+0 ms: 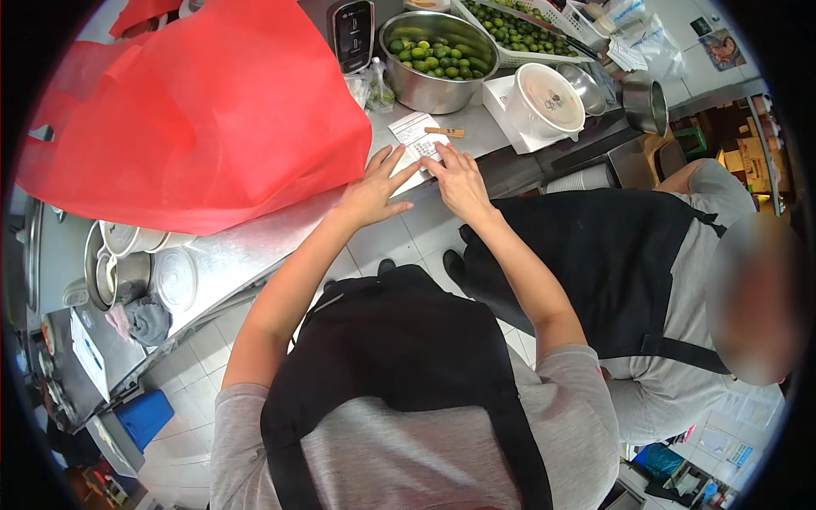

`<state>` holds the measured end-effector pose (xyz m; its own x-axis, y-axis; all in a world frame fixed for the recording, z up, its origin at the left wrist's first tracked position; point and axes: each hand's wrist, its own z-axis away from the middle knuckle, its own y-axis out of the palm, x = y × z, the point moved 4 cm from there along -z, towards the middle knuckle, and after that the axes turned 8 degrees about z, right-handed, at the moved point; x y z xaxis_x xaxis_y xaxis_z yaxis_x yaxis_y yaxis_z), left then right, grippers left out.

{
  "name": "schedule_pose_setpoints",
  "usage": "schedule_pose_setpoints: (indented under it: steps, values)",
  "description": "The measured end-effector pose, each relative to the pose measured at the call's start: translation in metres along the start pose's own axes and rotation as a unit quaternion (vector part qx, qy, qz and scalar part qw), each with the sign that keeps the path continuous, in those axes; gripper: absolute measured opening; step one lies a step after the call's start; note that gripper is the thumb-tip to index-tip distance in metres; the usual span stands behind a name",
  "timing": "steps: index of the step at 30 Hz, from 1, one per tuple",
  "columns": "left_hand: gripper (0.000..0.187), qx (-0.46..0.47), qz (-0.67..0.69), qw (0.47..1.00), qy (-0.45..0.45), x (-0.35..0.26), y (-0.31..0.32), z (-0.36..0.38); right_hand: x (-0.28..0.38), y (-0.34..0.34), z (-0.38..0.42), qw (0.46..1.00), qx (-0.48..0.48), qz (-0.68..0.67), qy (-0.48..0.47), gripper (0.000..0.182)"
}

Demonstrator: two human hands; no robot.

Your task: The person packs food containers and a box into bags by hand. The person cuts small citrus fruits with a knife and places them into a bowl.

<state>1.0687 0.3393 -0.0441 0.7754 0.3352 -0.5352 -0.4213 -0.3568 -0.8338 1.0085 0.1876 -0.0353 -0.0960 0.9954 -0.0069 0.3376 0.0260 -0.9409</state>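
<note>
My left hand (pixel 374 191) is spread, its fingertips by the lower left edge of a white printed slip (pixel 413 129) on the steel counter. Beside it, the fingers of my right hand (pixel 461 185) stretch over the slip's near end and appear to touch it. Neither hand visibly grips anything. Across the slip lies a small brown strip with dark marks (pixel 444 133). A large red bag (pixel 221 110) stands just left of my left hand.
Behind the slip stands a steel pot (pixel 438 91) of green limes. A lidded white tub (pixel 544 102) sits on a white box to the right. Left, a clear round lid (pixel 175 279) lies near a grey cloth (pixel 147 321). Another person in a black apron (pixel 595 263) stands close on my right.
</note>
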Motion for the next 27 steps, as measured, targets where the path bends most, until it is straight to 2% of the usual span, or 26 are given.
schedule_pose_setpoints:
  steps: [9, 12, 18, 21, 24, 26, 27]
  values:
    - [0.07, 0.004, -0.018, 1.0, 0.0, -0.001, 0.001, -0.001, 0.002, 0.003, -0.009, 0.998, 0.044, 0.015, -0.029, 0.034]
    - [0.071, 0.009, -0.022, 1.0, 0.003, 0.0, 0.001, -0.002, -0.005, 0.002, -0.007, 0.998, 0.037, -0.044, -0.013, 0.033]
    - [0.07, -0.002, -0.029, 0.999, 0.016, 0.003, 0.002, 0.0, -0.002, -0.004, -0.006, 0.997, 0.052, 0.016, -0.054, 0.034]
    - [0.07, -0.001, -0.023, 1.0, 0.016, 0.003, 0.001, -0.001, -0.006, 0.003, -0.006, 0.998, 0.043, -0.034, -0.031, 0.037]
    - [0.071, -0.009, -0.037, 0.999, 0.025, 0.004, 0.002, 0.0, 0.003, -0.002, -0.007, 0.999, 0.027, -0.023, -0.017, 0.037]
    - [0.072, 0.001, -0.03, 0.999, 0.014, 0.0, -0.002, 0.001, 0.012, -0.006, -0.009, 0.996, 0.043, 0.065, -0.039, 0.038]
    - [0.073, 0.012, -0.023, 1.0, 0.005, -0.001, -0.003, 0.001, 0.013, -0.008, -0.011, 0.996, 0.043, 0.065, -0.04, 0.038]
